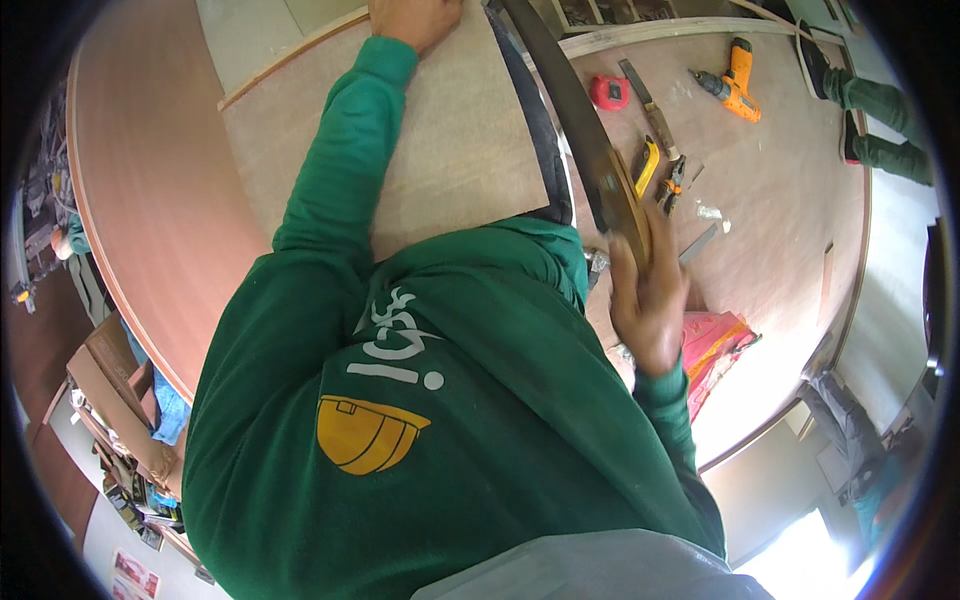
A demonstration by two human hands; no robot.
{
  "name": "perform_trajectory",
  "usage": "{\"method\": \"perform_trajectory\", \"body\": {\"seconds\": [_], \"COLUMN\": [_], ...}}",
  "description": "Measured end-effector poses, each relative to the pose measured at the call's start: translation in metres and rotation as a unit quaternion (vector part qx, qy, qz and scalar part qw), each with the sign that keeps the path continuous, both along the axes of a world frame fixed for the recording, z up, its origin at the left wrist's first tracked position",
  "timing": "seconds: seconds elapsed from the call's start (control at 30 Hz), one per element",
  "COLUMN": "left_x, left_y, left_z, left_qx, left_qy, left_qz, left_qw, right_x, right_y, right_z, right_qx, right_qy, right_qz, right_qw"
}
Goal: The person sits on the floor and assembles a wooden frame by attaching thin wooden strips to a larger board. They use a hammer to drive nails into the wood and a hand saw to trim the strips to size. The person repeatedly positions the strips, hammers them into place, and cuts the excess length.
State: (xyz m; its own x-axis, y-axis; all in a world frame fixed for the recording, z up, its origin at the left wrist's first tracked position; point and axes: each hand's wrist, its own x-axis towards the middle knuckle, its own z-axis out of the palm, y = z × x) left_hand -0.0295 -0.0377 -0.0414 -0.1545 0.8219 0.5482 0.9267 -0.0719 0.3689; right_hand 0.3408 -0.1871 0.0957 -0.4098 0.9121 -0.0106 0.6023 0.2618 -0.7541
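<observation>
My left hand (418, 18) rests on a pale wooden panel (470, 130) at the top edge, its fingers mostly cut off by the picture's rim. My right hand (652, 305), blurred by motion, is wrapped round the near end of a long dark strip (565, 85) with a brown, wood-like part. The strip runs up past the panel's right side. To the right of it lie a yellow utility knife (648, 165) and pliers with orange-and-black handles (673, 185).
Farther right on the wooden surface are a red tape measure (609, 92), a chisel-like tool with a wooden handle (655, 120) and an orange drill (738, 85). A red-pink bag (712, 350) lies near my right wrist. Another person's legs (880, 125) show at far right.
</observation>
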Motion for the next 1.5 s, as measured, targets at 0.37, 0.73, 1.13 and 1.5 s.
{"method": "perform_trajectory", "body": {"seconds": [0.37, 0.73, 1.13, 1.5], "left_x": [0.013, 0.006, 0.005, 0.005], "left_y": [0.007, 0.001, 0.005, 0.007], "left_z": [0.011, 0.005, 0.013, -0.001], "left_qx": [-0.04, -0.054, -0.051, -0.042], "left_qy": [-0.033, -0.043, -0.04, -0.052], "left_qz": [0.001, 0.016, 0.002, -0.007], "left_qw": [0.999, 0.997, 0.998, 0.998], "right_x": [-0.087, 0.002, -0.101, -0.044], "right_y": [0.095, -0.015, 0.095, 0.034], "right_z": [-0.05, 0.009, -0.054, -0.024], "right_qx": [0.117, -0.051, 0.113, -0.014], "right_qy": [0.065, -0.024, 0.09, -0.007], "right_qz": [0.042, -0.032, 0.022, -0.014], "right_qw": [0.99, 0.998, 0.989, 1.0]}}
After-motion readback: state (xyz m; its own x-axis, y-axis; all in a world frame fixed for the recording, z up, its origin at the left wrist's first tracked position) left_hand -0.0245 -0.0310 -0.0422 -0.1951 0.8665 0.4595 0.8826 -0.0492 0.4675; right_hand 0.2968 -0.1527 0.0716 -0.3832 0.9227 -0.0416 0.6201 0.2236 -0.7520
